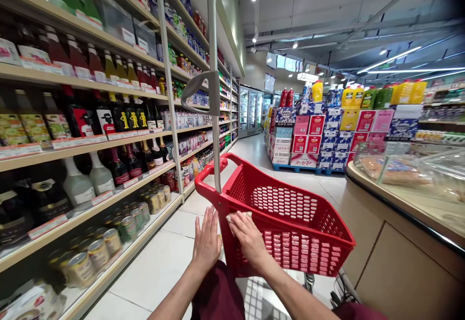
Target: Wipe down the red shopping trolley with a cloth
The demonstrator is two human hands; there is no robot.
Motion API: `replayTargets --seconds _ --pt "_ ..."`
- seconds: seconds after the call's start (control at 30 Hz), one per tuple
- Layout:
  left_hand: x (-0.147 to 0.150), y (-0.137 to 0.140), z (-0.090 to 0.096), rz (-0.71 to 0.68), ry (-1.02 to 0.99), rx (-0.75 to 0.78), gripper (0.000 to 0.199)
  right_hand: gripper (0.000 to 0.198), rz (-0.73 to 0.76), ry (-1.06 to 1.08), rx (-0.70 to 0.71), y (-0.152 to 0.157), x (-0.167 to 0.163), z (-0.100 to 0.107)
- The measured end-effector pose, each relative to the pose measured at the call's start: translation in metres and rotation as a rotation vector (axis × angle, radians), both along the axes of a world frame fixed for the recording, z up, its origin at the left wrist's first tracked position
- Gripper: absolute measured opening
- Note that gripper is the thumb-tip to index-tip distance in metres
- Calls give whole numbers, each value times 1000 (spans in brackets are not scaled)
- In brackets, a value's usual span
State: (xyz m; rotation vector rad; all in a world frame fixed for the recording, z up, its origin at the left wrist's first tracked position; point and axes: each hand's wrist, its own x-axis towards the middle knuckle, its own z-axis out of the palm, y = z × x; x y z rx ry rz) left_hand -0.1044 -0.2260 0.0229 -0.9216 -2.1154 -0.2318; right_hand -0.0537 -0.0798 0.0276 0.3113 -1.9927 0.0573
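Observation:
A red plastic shopping basket cart (290, 195) with slotted sides stands in front of me, on wheels. A grey metal pole with a grey grip (214, 92) rises from its near left end. My right hand (247, 236) presses a pale, folded cloth (248, 215) against the cart's near side; most of the cloth is hidden under the fingers. Beside the cart's left end is my left hand (208, 240), its fingers stretched out. It holds nothing that I can see, and I cannot tell whether it touches the cart.
Shelves (87, 140) of bottles and cans line the left. To the right stands a counter (392, 247) with clear food containers on top. Stacked drink cartons (308, 136) sit on a blue pallet farther ahead, and glass-door fridges (250, 106) are at the back.

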Motion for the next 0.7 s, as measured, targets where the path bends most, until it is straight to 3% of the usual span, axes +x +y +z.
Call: replayTargets --seconds 0.13,0.23,0.4,0.6,0.7 --pt "-3 16 21 -30 -1 33 67 39 -87 37 -161 2 -9 14" --pt "-5 35 35 -66 15 5 65 39 -129 11 -188 6 -19 23" --pt "-6 52 41 -68 10 -62 63 38 -203 -25 -243 23 -19 16" --pt "-13 64 50 -22 1 -65 57 27 -128 -6 -255 28 -30 16" --pt "-13 69 54 -31 -19 -94 57 32 -128 -1 -232 44 -18 2"
